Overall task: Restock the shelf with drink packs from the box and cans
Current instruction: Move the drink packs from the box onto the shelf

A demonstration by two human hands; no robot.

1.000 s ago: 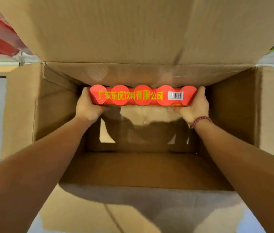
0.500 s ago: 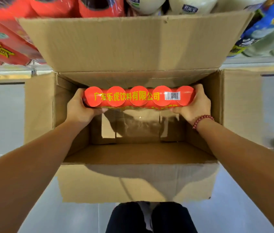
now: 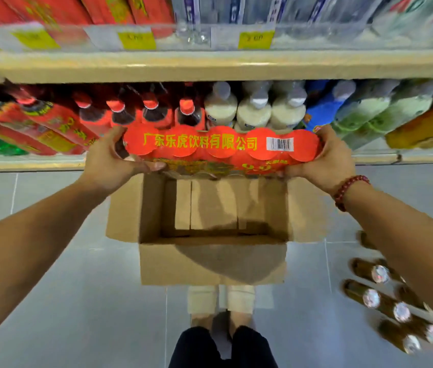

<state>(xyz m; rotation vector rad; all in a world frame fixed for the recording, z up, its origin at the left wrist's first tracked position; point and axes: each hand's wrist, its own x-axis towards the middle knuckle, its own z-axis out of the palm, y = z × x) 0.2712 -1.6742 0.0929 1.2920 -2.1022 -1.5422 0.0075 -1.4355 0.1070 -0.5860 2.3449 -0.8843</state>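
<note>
two thumbs lie along the near underside of the long red shrink-wrapped drink pack (image 3: 220, 147) with yellow lettering, and the other fingers curl over its far side. the left hand (image 3: 106, 160) grips the left end. the right hand (image 3: 326, 158) grips the right end, just beside the white barcode label (image 3: 279, 143). both hands are closed firmly round the pack and carry nothing else. a dark red bead bracelet (image 3: 348, 187) sits on the right wrist, and both bare forearms reach in from the lower corners.

the pack is held level in the air, lengthways from left to right, with its row of round red tops facing me. it is right in front of the lower tier of the cream-edged shelf (image 3: 210, 66), level with a row of dark bottles with red caps (image 3: 151, 110) and milky white bottles with grey caps (image 3: 252, 110). whether it touches them i cannot tell.

below the pack stands the open brown cardboard box (image 3: 210, 258) on the grey tiled floor (image 3: 77, 301), with its flaps spread outward. the person's dark trouser legs (image 3: 223, 346) show just behind the near flap.

to the right of the box, apart from it, several gold-brown cans (image 3: 379, 273) with shiny tops are on the floor. they are blurred and partly hidden by the right forearm.

yellow price tags (image 3: 137, 39) line the upper shelf rail, with red packs and clear bottles above.
</note>
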